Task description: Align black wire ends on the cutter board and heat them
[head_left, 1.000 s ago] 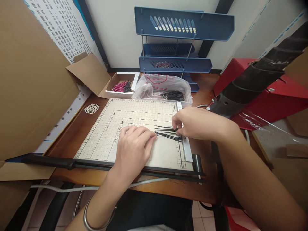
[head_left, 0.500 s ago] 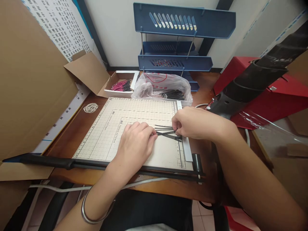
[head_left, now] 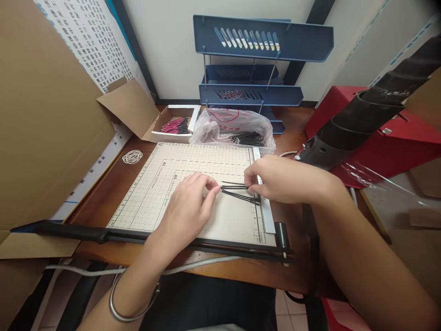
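Note:
Several thin black strips (head_left: 239,196), perhaps wires or tubing, lie on the cream board of a paper trimmer (head_left: 144,197) near its grey edge strip (head_left: 267,214). They fan into an upper and a lower group. My left hand (head_left: 188,202) rests over the board, thumb and forefinger pinched at the strips' left ends. From the other side, my right hand (head_left: 275,179) pinches the right ends of the upper strips against the edge strip. The lower group's right ends lie free below it. One short strip lies slightly apart, above the others.
The trimmer's black handle (head_left: 72,231) runs along the front. Behind the board stand an open carton (head_left: 175,112) of pink and black pieces, a plastic bag (head_left: 213,131) of black strips and a blue rack (head_left: 248,94). Rubber bands (head_left: 132,157) lie left; a black tube (head_left: 361,115) slants right.
The strips, which crossed each other before, now spread into two groups. My left hand has drawn slightly left, its fingers pinching nearer the tips. My right hand has barely moved.

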A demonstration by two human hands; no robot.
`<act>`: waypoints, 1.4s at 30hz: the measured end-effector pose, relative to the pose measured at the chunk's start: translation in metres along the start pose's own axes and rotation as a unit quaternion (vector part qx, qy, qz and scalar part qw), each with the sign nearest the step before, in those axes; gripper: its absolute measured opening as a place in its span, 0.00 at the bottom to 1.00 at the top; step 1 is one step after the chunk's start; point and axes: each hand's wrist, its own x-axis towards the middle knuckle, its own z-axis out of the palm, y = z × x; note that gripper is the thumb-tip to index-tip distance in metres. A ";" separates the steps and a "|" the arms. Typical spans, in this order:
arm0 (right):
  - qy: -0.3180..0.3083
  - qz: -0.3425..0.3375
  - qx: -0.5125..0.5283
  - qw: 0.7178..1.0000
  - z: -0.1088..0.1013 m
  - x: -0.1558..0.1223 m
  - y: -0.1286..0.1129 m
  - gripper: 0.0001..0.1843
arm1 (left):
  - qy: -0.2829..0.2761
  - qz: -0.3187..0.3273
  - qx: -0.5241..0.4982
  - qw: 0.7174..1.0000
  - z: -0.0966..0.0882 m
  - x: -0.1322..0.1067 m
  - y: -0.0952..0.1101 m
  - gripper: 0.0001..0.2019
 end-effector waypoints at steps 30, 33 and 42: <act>-0.081 -0.097 0.416 0.900 -0.004 -0.005 -0.025 0.11 | 0.104 -0.099 -0.322 0.936 -0.035 0.000 0.010 0.13; -0.084 -0.107 0.426 0.894 -0.003 -0.004 -0.026 0.09 | 0.101 -0.098 -0.330 0.934 -0.036 0.000 0.011 0.11; -0.052 -0.104 0.434 0.893 0.004 -0.001 -0.025 0.10 | 0.123 -0.112 -0.356 0.919 -0.037 -0.001 0.012 0.11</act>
